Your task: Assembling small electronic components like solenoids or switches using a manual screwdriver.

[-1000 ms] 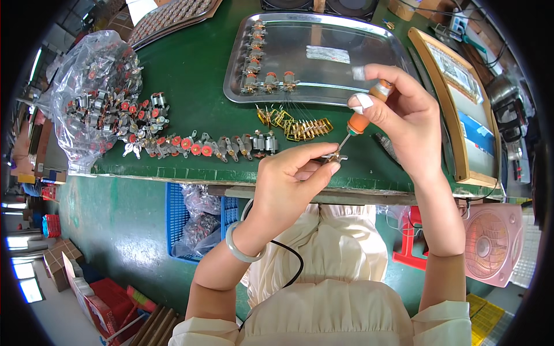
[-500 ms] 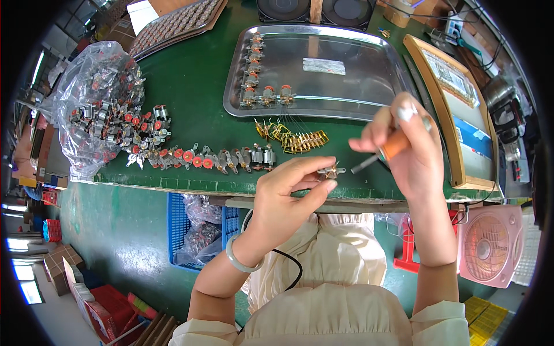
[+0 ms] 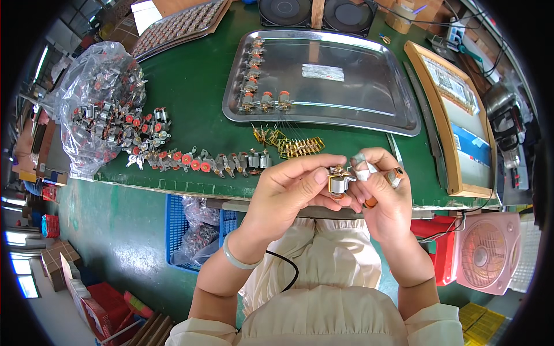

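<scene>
My left hand (image 3: 283, 193) pinches a small silver metal part (image 3: 339, 183) with brass-coloured contacts on top and an orange base. It is held upright just past the table's front edge. Close beside it, my right hand (image 3: 384, 193) is closed, with white wrap on a finger. An orange-handled screwdriver (image 3: 370, 202) sits tucked in this hand, mostly hidden by fingers; its shaft cannot be seen. The right fingertips are against or very near the part's right side. Beyond the hands lies a cluster of brass-coloured frames (image 3: 301, 147) with thin wires.
A steel tray (image 3: 369, 124) at the back holds similar parts along its left and front edges. A row of parts (image 3: 199, 161) leads from a clear plastic bag (image 3: 72, 135) at left. A wooden frame (image 3: 453, 167) stands at right. Below are a blue crate (image 3: 176, 230) and a pink fan (image 3: 490, 254).
My right hand has come down and left to meet the left hand, and the screwdriver has swung back into its grip. The part in my left hand is turned, showing its silver body.
</scene>
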Available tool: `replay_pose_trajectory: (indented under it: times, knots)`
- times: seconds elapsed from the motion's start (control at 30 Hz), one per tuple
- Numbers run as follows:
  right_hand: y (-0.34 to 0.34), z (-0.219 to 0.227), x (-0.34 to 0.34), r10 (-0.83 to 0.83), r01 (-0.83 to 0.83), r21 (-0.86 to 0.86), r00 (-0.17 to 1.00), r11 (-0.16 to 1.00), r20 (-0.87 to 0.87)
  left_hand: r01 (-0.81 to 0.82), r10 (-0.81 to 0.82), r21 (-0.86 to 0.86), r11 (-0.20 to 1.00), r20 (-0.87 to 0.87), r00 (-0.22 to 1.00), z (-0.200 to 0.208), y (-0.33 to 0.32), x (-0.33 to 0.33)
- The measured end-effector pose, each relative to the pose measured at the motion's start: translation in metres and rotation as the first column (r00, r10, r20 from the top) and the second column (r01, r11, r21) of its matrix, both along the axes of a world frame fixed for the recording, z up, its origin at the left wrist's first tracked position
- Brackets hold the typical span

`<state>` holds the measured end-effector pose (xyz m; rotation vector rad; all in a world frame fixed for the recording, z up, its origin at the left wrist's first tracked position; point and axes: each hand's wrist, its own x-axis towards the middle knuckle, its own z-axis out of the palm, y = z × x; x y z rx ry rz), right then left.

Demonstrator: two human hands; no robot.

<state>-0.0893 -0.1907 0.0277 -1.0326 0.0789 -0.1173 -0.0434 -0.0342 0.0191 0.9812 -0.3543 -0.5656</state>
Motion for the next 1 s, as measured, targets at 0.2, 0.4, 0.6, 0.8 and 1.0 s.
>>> replay_pose_trajectory:
  times: [0.2, 0.4, 0.6, 0.8, 1.0]
  knots:
    - [0.001, -0.004, -0.003, -0.017, 0.017, -0.024, 0.999, 1.000, 0.027, 0.049, -0.050, -0.048, 0.998, -0.026, 0.998, 0.003, 0.001, 0.000]
    - [-0.007, -0.006, -0.007, -0.053, 0.053, 0.040, 0.998, 0.998, -0.021, 0.006, -0.006, 0.016, 1.000, -0.001, 1.000, 0.004, -0.001, -0.001]
    - [-0.016, -0.003, -0.012, -0.060, 0.060, -0.039, 0.998, 0.997, -0.003, 0.050, -0.053, -0.042, 0.998, -0.056, 0.997, -0.001, 0.000, 0.004]
    - [-0.020, 0.002, -0.018, -0.125, 0.155, -0.453, 0.988, 0.878, 0.096, 0.061, -0.066, -0.087, 0.994, -0.063, 0.996, -0.007, -0.001, 0.007]
    - [-0.026, 0.002, -0.028, -0.084, 0.099, -0.234, 0.994, 0.967, 0.073, -0.068, 0.037, -0.197, 0.978, -0.154, 0.987, -0.010, 0.000, 0.007]
